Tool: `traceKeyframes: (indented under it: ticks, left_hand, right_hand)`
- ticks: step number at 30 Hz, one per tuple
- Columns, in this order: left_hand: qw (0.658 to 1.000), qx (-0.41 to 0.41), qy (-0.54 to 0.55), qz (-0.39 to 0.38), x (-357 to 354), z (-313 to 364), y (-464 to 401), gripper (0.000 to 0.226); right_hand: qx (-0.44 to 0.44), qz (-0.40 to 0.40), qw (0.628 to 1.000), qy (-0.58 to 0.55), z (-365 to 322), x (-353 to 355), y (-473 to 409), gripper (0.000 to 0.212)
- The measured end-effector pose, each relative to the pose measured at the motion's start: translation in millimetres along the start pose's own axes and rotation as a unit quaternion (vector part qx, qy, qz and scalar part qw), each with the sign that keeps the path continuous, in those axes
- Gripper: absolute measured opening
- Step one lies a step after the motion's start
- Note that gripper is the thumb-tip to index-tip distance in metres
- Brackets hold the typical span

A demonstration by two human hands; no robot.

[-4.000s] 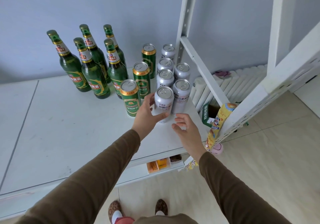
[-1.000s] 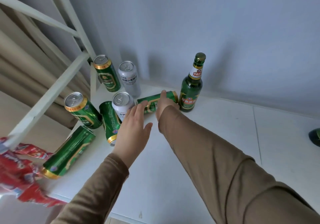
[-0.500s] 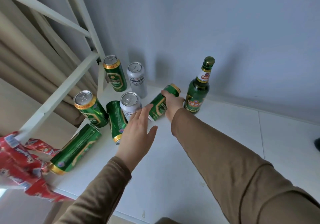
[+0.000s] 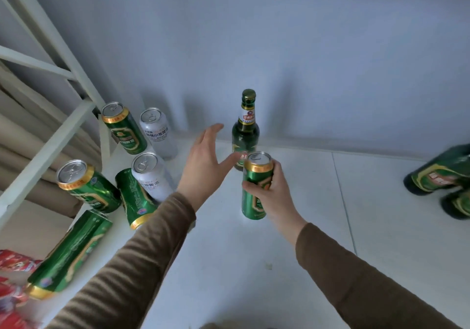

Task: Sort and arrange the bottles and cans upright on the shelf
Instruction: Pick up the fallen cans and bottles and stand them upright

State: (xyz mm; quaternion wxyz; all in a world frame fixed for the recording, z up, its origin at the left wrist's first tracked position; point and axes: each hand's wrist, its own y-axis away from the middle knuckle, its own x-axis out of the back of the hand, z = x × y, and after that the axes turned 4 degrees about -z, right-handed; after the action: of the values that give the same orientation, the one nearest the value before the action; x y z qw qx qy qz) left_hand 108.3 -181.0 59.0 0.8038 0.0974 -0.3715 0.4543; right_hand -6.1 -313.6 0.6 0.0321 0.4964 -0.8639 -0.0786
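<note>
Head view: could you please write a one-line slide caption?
Right hand holds a green can upright on the white shelf; left hand open.

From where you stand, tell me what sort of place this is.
Probably a storeroom or stock corner in a home or small shop: a white metal shelf against a bare wall, its slotted frame at the side, loaded with green beer cans, silver cans and a beer bottle.

Shelf [image 4: 279, 265] white. Held can [image 4: 255, 188] green, gold-banded, silver-topped. Two cans [image 4: 157, 135] near left edge silver-white, grey lettering. Bottle [image 4: 245, 135] dark green, gold-and-red neck label. Sleeves [image 4: 127, 265] brown, ribbed. Wall [image 4: 279, 49] pale blue-grey.
</note>
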Motion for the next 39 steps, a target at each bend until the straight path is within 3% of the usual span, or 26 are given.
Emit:
traceKeyframes:
  ticks: [4, 8, 23, 33, 39]
  left_hand:
    - [0.996, 0.04, 0.069, -0.043, -33, 0, -39, 0.082]
    - [0.981, 0.068, 0.168, -0.07, -55, -9, -54, 0.076]
    - [0.963, 0.102, 0.247, -0.048, -83, -26, -62, 0.06]
    - [0.965, 0.069, 0.252, -0.04, -70, -11, -41, 0.059]
    - [0.963, 0.011, 0.264, -0.053, -51, 14, -37, 0.058]
  right_hand:
    - [0.046, 0.077, 0.995, 0.032, 3, 46, 10, 0.075]
    - [0.061, 0.115, 0.99, 0.051, 6, 70, 23, 0.08]
    - [0.061, 0.087, 0.992, 0.07, 16, 75, 35, 0.075]
    - [0.029, 0.067, 0.994, 0.077, 30, 79, 37, 0.081]
    - [-0.011, 0.058, 0.995, 0.077, 51, 79, 37, 0.073]
